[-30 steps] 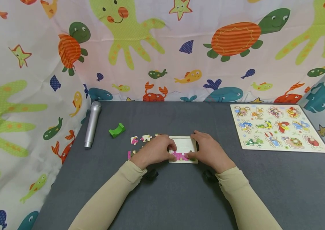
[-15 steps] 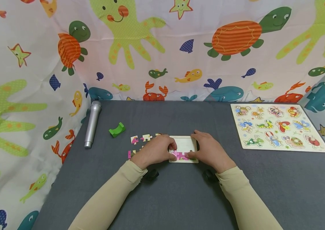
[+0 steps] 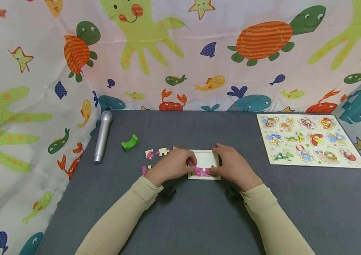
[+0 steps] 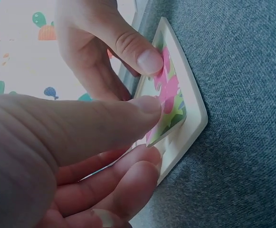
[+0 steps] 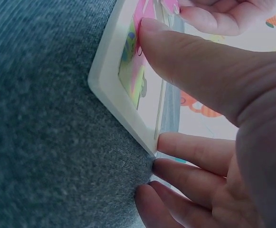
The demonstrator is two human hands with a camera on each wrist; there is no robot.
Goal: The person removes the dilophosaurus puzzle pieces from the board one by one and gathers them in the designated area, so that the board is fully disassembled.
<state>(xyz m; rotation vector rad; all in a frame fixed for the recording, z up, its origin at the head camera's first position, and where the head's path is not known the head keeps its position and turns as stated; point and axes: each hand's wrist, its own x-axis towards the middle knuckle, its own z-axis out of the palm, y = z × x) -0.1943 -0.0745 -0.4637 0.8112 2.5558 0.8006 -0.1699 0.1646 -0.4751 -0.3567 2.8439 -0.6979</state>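
Note:
A small pale wooden puzzle tray lies between the two hands, with pink and green jigsaw pieces along its near side. My left hand pinches a jigsaw piece at the row's left end, thumb on top and fingers below. That piece tilts up from the tray, its edge showing in the left wrist view. My right hand holds the tray's right side. Its thumb presses on the laid pieces, while its fingers rest along the outer rim.
Loose jigsaw pieces lie left of the tray, some partly hidden by the left hand. Farther left are a green curved block and a silver microphone. An insect picture board lies at the right. A printed curtain borders the table.
The left thumb and the pinched piece have shifted slightly at the row's left end. My right hand keeps its place on the tray. The head view has tipped a little.

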